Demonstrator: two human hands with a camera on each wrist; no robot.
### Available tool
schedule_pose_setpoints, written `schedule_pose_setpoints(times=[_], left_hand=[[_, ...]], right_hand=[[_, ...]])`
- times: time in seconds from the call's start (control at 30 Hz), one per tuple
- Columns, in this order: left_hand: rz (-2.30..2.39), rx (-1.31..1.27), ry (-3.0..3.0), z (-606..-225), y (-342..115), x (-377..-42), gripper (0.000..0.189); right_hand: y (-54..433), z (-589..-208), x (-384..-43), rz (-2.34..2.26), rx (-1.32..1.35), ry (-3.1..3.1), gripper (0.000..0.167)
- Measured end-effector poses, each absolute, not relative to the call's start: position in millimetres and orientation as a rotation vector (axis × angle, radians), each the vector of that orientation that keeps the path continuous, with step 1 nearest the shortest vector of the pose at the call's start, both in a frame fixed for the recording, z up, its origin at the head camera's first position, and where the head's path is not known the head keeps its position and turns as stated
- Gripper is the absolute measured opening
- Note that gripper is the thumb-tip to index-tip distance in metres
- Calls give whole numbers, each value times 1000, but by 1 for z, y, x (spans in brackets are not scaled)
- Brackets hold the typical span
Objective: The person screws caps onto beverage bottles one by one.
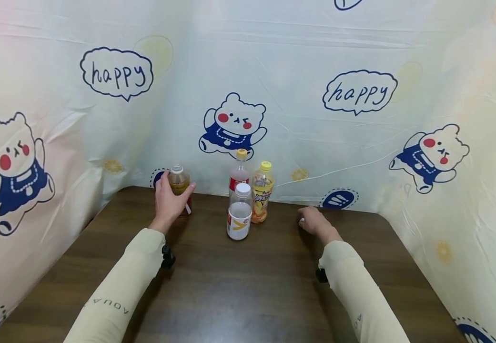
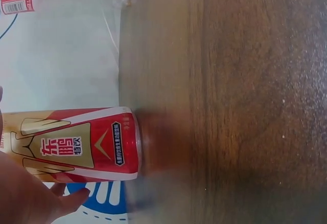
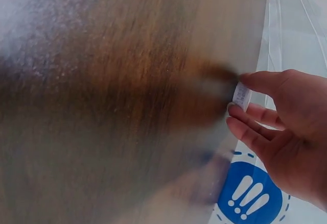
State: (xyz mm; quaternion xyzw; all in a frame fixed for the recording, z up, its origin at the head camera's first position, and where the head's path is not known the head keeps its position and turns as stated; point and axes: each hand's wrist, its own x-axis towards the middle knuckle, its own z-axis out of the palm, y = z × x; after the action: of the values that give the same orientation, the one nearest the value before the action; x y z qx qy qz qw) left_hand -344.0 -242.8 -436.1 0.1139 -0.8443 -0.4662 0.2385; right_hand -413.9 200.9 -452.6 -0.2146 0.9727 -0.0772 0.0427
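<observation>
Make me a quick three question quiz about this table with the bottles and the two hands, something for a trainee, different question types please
1. True or false: the left hand holds the bottle with the red and gold label.
2. How many bottles stand in the middle cluster near the back of the table?
3. Multiple choice: what does the right hand pinch? A) a yellow cap B) a small white cap C) nothing

Key:
1. True, its grip is around the bottle, which stands upright on the table.
2. Three: the white-capped bottle in front, two yellow-capped ones behind.
3. B
</observation>
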Motion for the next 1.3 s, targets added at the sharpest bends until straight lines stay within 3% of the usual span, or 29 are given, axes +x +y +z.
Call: schedule_pose_setpoints(times=[0.27,0.6,1.07,1.3], left_hand=[[-1295,324,-2298,-439,-244,-345,91],[-1262,256,-2292,-439,-249,-344,78],[-1208,125,-2377,-429,-243,-327,80],[-1176,46,-2415,-421,-236,-317,78]], right_hand=[[200,-446,-411,-295,-687,2984,14],[202,-430,-406,-460,-772,3034,14],[226,-408,-391,-725,-650,2974,20],[227,-398,-389,-764,-759,3044,32]])
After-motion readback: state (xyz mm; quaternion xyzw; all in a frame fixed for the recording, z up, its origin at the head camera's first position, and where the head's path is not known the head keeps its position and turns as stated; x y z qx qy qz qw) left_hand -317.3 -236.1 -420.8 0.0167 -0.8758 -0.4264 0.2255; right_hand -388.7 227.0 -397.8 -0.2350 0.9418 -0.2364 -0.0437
